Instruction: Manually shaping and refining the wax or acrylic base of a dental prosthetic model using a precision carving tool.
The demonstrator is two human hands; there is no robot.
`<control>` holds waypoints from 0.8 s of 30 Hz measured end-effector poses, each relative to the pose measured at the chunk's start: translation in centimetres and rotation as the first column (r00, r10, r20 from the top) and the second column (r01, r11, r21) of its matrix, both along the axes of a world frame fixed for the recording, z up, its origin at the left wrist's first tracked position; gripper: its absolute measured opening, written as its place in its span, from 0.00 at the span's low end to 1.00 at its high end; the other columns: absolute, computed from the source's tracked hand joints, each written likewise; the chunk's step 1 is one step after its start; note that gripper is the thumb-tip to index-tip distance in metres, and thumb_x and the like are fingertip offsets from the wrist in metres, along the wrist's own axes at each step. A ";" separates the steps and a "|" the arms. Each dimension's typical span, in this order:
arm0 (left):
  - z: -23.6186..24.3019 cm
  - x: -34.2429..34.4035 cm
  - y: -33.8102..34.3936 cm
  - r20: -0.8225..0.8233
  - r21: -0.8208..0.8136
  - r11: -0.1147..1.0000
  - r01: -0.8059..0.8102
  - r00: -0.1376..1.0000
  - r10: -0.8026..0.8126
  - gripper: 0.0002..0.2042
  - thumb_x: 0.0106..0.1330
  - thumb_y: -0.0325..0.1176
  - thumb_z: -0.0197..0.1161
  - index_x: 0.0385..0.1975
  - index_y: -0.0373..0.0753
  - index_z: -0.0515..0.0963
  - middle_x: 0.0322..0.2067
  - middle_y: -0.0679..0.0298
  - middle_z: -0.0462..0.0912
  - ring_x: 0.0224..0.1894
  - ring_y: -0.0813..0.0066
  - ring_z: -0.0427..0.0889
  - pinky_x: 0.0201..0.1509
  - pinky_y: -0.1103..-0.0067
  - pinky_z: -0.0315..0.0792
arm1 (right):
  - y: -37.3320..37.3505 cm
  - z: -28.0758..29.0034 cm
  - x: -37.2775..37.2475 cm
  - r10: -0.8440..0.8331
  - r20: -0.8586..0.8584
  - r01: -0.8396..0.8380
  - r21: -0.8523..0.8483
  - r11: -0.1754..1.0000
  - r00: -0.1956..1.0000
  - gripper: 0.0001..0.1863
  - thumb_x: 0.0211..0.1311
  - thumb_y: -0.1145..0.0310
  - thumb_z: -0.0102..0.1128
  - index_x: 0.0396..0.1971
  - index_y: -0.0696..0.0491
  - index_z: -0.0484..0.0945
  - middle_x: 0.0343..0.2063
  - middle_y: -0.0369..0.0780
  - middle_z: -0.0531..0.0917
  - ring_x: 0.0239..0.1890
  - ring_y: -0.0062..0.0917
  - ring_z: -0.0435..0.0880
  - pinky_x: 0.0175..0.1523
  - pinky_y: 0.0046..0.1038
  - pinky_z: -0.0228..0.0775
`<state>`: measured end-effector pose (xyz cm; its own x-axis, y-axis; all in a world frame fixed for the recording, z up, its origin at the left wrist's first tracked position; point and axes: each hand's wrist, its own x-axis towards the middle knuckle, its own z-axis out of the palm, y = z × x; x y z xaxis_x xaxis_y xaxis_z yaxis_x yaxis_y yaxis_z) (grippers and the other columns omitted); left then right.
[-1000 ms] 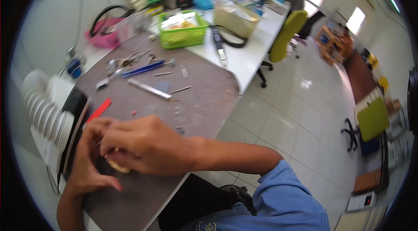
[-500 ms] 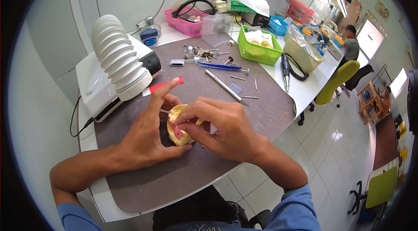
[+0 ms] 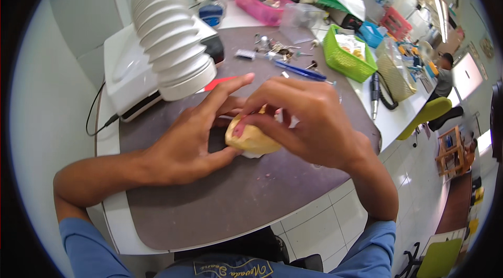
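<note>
A yellow plaster dental cast (image 3: 258,141) is held low over the brown mat, its smooth outer side showing. My left hand (image 3: 183,142) grips it from the left: the thumb presses its lower edge, the index finger stretches out, and other fingers pass behind it. On the cast's left part lies a pink denture-like piece (image 3: 239,129). My right hand (image 3: 322,123) reaches over the cast with thumb and fingers closed in a pinch at this pink piece. The exact contact and the cast's far side are covered by the right hand.
A white ribbed suction hose (image 3: 170,37) on its white unit stands at left. Behind lie a toothbrush (image 3: 298,70), loose burs (image 3: 275,46), a green basket (image 3: 346,60) and a pink tray (image 3: 259,6). A handpiece (image 3: 374,95) rests right. Someone sits far off.
The cast has tilted, showing its smooth side instead of its upper face. My right hand is more arched over it. The whole view has shifted, and the knife is now hidden behind my right hand.
</note>
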<state>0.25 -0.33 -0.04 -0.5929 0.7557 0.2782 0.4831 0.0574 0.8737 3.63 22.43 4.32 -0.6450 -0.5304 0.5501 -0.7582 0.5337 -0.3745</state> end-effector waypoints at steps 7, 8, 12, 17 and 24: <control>-0.3 -0.4 -0.1 0.105 0.043 0.996 0.082 0.991 -0.086 0.43 0.61 0.28 0.76 0.73 0.40 0.55 0.58 0.56 0.74 0.64 0.67 0.76 0.72 0.68 0.70 | 1.2 -0.4 0.6 -0.037 0.060 0.043 -0.097 0.994 0.998 0.06 0.57 0.79 0.70 0.35 0.55 0.85 0.32 0.37 0.88 0.30 0.22 0.87 0.31 0.23 0.78; -0.3 -0.3 -0.2 0.106 0.046 0.996 0.074 0.991 -0.079 0.43 0.61 0.28 0.76 0.73 0.40 0.55 0.58 0.56 0.74 0.64 0.67 0.76 0.72 0.68 0.70 | 1.2 -0.7 0.8 -0.062 0.098 0.073 -0.120 0.990 0.993 0.07 0.57 0.79 0.70 0.35 0.55 0.85 0.33 0.37 0.88 0.30 0.23 0.87 0.31 0.23 0.78; -0.6 -0.3 -0.2 0.260 0.052 0.999 -0.001 0.965 -0.012 0.35 0.62 0.29 0.76 0.66 0.38 0.63 0.57 0.59 0.76 0.63 0.69 0.78 0.71 0.70 0.72 | 0.7 -0.8 1.1 -0.089 0.087 0.095 -0.075 0.993 0.992 0.06 0.58 0.76 0.71 0.35 0.54 0.85 0.32 0.37 0.88 0.29 0.24 0.87 0.31 0.24 0.79; -0.3 -0.1 -0.4 0.365 0.075 0.997 -0.018 0.931 -0.010 0.29 0.63 0.29 0.76 0.61 0.38 0.68 0.55 0.60 0.79 0.61 0.70 0.80 0.70 0.72 0.73 | 0.1 0.1 0.6 -0.069 0.007 0.069 0.012 0.998 0.998 0.07 0.57 0.74 0.73 0.35 0.54 0.85 0.30 0.37 0.86 0.27 0.25 0.86 0.30 0.25 0.79; -0.1 0.0 -0.2 0.339 0.093 0.993 -0.077 0.940 0.041 0.21 0.64 0.28 0.74 0.55 0.36 0.75 0.57 0.58 0.80 0.61 0.69 0.81 0.68 0.73 0.75 | 0.2 -0.9 0.0 -0.144 -0.041 0.143 -0.012 0.990 0.989 0.07 0.56 0.74 0.75 0.33 0.54 0.84 0.27 0.37 0.85 0.23 0.25 0.84 0.28 0.26 0.77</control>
